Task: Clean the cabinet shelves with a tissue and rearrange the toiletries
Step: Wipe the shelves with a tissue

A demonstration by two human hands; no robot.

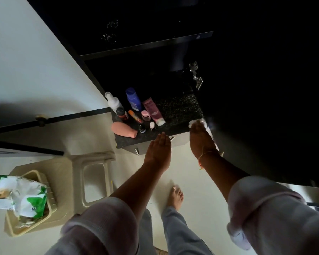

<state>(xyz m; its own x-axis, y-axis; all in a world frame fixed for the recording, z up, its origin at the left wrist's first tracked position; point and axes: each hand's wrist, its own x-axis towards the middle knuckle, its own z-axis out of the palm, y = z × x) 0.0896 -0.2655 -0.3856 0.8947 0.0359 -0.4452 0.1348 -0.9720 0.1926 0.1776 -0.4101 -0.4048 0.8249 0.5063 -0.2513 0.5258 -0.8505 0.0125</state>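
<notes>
Both grips lie flat, fingers straight: your right grip (201, 138) presses the tissue (192, 123) on the shelf (179, 107) right of the pink tube (153, 111), likely wiping; your left grip (159, 146) rests before the tube, probably steadying you.

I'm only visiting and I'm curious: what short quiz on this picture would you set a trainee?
1. True or false: the right hand presses a tissue on the shelf.
2. Where on the shelf do the toiletries stand? A) bunched at its left end B) bunched at its right end C) spread evenly across it
3. Fill in: the left hand, with its fingers straight, holds ____.

Key: 1 true; 2 A; 3 nothing.
</notes>
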